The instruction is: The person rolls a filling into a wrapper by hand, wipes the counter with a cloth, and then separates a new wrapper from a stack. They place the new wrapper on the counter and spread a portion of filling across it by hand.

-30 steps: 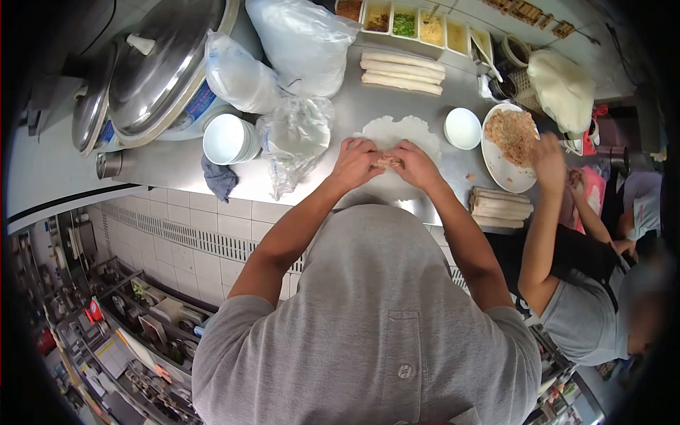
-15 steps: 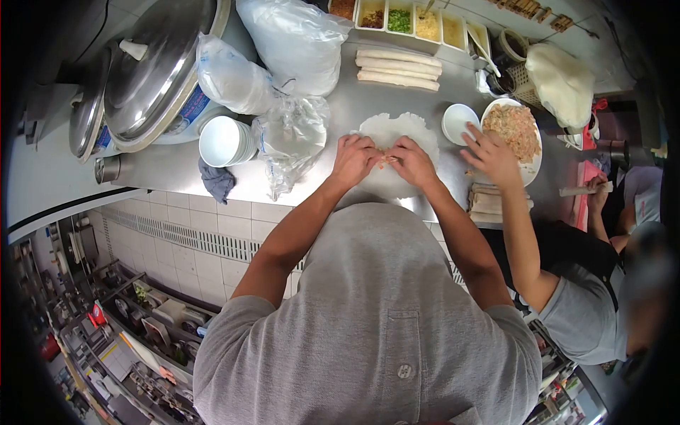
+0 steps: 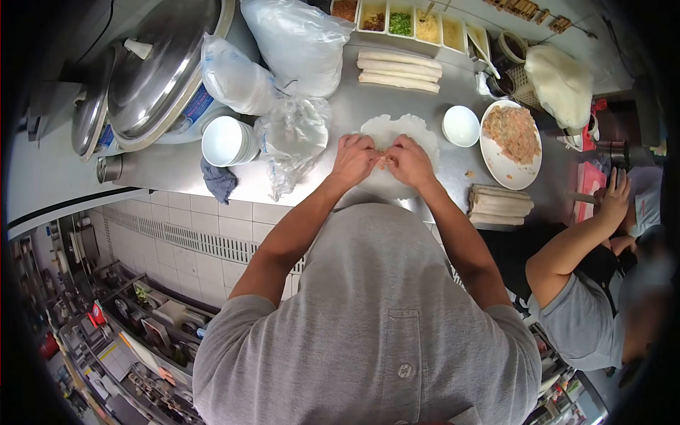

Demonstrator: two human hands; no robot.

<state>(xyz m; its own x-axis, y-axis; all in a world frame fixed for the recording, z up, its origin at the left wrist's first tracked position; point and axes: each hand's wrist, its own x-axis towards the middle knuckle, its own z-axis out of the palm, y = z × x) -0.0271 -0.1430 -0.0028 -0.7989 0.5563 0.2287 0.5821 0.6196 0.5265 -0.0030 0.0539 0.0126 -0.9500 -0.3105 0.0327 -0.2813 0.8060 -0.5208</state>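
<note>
A thin white round wrapper [image 3: 397, 131] lies flat on the steel counter [image 3: 340, 113] in front of me. My left hand [image 3: 354, 159] and my right hand [image 3: 409, 161] rest on it side by side, fingers pinched together on a small heap of pinkish filling [image 3: 386, 156] between them. Most of the filling is hidden by my fingers. Beyond the wrapper lie three finished rolls [image 3: 399, 71]. To its right stand a small white bowl [image 3: 461, 125] and a white plate of shredded filling [image 3: 511, 142].
Another stack of rolls [image 3: 500, 205] lies at the counter's near edge. Plastic bags [image 3: 294, 138], stacked white bowls [image 3: 227, 140] and big lidded pots [image 3: 159, 67] fill the left. Trays of toppings [image 3: 404, 23] line the back. A co-worker's arm [image 3: 574, 244] reaches at the right.
My hands have stayed on the wrapper, working the filling. The co-worker's hand went from the plate to the bowl area, then drew back to the far right.
</note>
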